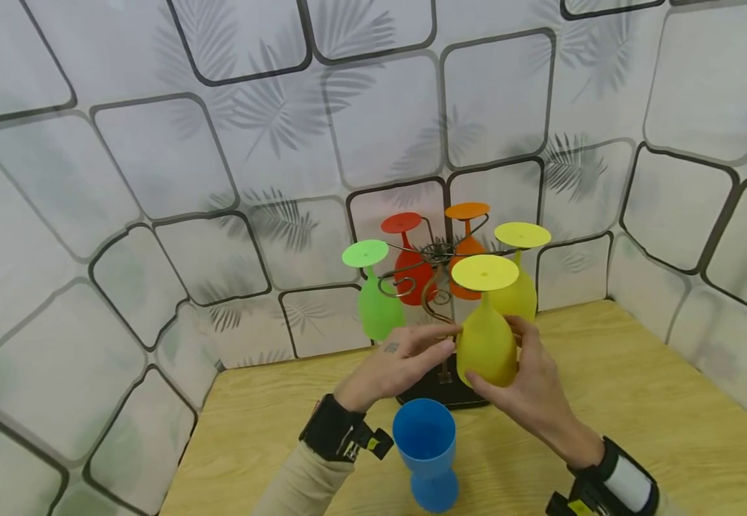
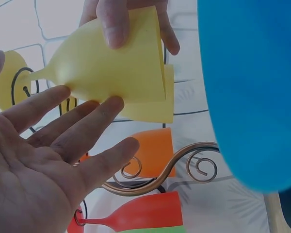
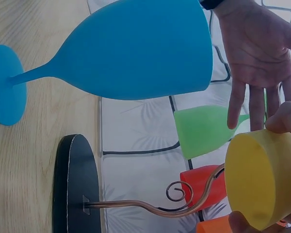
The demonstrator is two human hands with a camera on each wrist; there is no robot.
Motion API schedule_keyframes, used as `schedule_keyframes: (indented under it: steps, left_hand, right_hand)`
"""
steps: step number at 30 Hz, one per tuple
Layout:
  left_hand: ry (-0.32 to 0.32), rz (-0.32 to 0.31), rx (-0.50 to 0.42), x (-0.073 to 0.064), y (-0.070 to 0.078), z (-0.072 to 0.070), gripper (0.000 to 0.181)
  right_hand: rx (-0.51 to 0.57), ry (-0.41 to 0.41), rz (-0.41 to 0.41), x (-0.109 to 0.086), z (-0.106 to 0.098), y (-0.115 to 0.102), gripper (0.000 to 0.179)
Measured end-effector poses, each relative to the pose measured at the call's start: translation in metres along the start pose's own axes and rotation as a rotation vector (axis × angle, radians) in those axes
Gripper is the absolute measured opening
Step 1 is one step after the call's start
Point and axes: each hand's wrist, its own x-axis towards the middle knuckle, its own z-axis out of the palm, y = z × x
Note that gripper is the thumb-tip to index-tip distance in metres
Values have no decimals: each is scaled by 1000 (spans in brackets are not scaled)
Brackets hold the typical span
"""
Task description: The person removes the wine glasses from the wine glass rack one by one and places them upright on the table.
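Observation:
A yellow plastic goblet [image 1: 486,347] hangs upside down at the front of a wire goblet rack [image 1: 438,252], its foot uppermost. My right hand [image 1: 538,387] grips its bowl from the right, thumb on the near side. On the left, my left hand [image 1: 406,362] holds its fingers extended; in the left wrist view the straight fingertips [image 2: 114,104] lie against or very close to the bowl. A blue goblet [image 1: 426,448] stands upright on the table in front of the rack, between my forearms.
Upside down on the rack hang a green goblet [image 1: 380,308], a red goblet [image 1: 412,269], an orange goblet [image 1: 468,247] and a second yellow goblet [image 1: 525,290]. The rack's black base [image 3: 82,179] rests on the wooden table [image 1: 270,430]. Patterned fabric walls [image 1: 283,179] enclose the back and sides.

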Motion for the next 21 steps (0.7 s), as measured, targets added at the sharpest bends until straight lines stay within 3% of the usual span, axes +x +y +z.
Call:
schedule_keyframes:
  steps: [11, 16, 21]
  left_hand:
    - [25, 23, -51, -3, 0, -6, 46]
    - [25, 22, -115, 0, -1, -7, 42]
    - [28, -17, -42, 3, 0, -5, 45]
  right_hand:
    - [-22, -29, -10, 11, 2, -4, 96]
    - [-29, -17, -22, 16, 3, -3, 95]
    - [-41, -18, -21, 18, 4, 1, 94]
